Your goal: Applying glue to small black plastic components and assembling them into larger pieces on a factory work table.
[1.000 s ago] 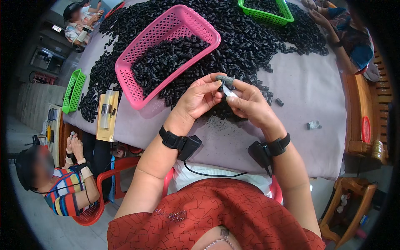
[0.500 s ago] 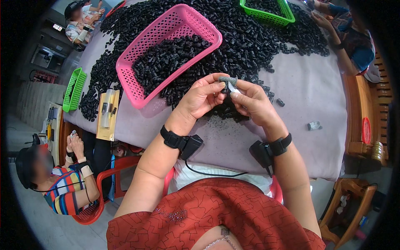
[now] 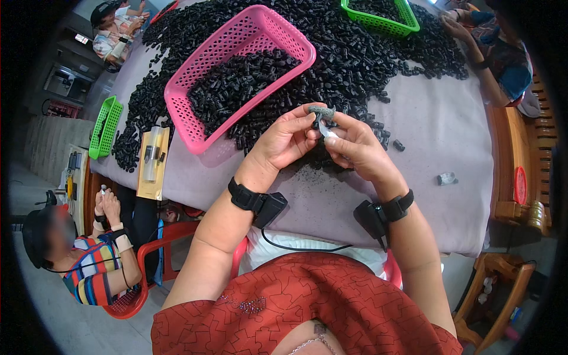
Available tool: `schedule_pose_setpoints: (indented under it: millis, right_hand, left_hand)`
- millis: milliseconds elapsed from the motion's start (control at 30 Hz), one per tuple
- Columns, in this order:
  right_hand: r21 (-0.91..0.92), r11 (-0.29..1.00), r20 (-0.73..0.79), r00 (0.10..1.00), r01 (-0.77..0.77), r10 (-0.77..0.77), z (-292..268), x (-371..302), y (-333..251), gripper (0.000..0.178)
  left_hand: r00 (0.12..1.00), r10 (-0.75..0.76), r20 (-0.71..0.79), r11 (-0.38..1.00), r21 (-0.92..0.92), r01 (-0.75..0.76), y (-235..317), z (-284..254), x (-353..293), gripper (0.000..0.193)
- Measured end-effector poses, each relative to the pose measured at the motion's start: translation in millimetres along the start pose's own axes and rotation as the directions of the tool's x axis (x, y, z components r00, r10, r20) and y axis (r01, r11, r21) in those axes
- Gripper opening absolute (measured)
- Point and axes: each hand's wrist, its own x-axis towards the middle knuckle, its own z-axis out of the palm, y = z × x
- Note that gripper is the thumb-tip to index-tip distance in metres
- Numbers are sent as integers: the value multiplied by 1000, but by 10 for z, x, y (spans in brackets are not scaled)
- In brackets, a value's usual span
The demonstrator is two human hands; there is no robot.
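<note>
The left hand (image 3: 284,139) pinches a small black piece (image 3: 316,125) above the table; the right hand (image 3: 359,148) squeezes a pale blade (image 3: 326,132) beside it. I'd guess the piece light, stiff, best held by its sides. Beneath, speckled grey cloth (image 3: 438,130); beyond, a pink basket (image 3: 177,115); leftward, a seated co-worker (image 3: 94,269).

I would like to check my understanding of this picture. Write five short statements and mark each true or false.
1. The pink basket holds small black pieces. True.
2. Both wrists are bare. False: each wears a black strap.
3. The right hand holds a pale tool. True.
4. The hands are far apart. False: the left hand is close to the right one.
5. A green basket sits inside the pink one. False: both green baskets stand apart from it.
</note>
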Motion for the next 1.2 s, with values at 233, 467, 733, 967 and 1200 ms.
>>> schedule_pose_setpoints:
  millis: [233, 467, 733, 967, 1200]
  right_hand:
    - [4, 1000, -28, 1000, 12, -11, -13, 18, 3, 51]
    - [37, 999, 17, 1000, 3, -3, -89, 11, 51, 43]
    - [27, 1000, 11, 1000, 8, -9, 56, -9, -22, 62]
    - [54, 990, -183, 976, 130, -119, -27, 18, 39, 34]
    - [55, 991, -259, 960, 124, -105, -50, 61, 71, 14]
  left_hand:
    - [995, -42, 89, 995, -85, 50, -34, -26, -3, 33]
    - [992, -40, 118, 992, -112, 53, -34, 12, 1, 33]
    - [996, -46, 82, 996, -72, 52, -29, -18, 1, 33]
    - [971, 236, -44, 938, 273, -215, -11, 113, -48, 29]
    - [277, 932, 233, -82, 881, -467, 351, 284, -216, 17]
